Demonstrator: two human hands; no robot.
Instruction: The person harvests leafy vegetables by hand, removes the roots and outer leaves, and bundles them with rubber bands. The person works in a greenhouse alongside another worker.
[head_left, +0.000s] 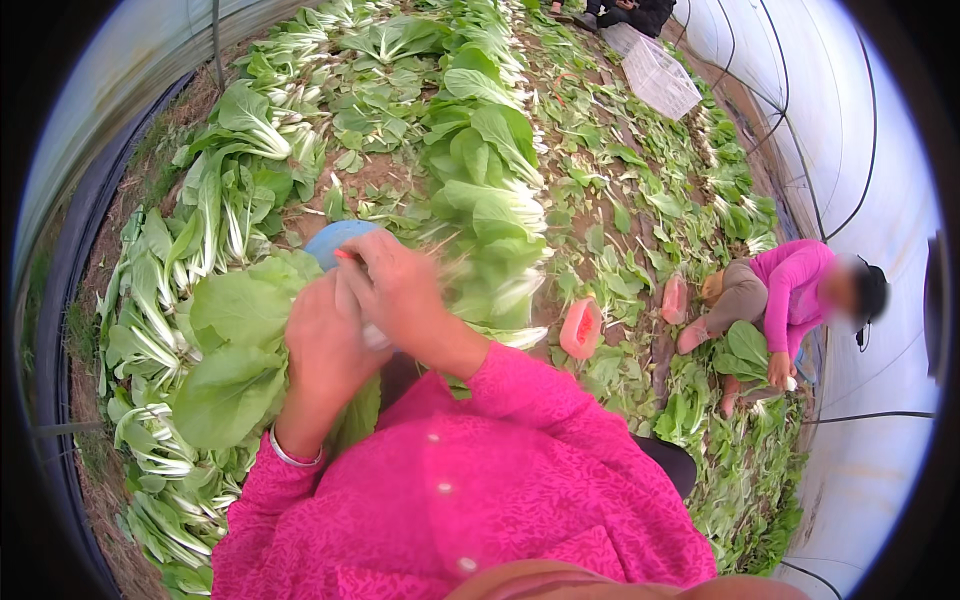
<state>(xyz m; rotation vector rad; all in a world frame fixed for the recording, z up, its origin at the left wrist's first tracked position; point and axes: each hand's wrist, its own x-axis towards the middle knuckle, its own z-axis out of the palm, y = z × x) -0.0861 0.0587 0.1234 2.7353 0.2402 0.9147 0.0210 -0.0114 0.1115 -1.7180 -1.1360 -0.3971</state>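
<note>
My left hand (330, 337) is closed around a bunch of leafy greens (232, 337), whose broad leaves fan out to the left and below the wrist. Against it, my right hand (394, 289) pinches a small red-orange item (344, 255), perhaps a tie or band; motion blur hides the detail. The white stalks of the bunch show partly beneath my right hand. A blue rounded object (339, 241) lies just beyond both hands, partly covered by them.
Rows of cut greens (480, 165) run ahead and along the left. Right of me are a cut-open plastic container (581, 330) with red items, a second container (674, 298) and a seated co-worker (795, 292) holding greens. A white crate (660, 75) stands farther off, near another person (637, 11).
</note>
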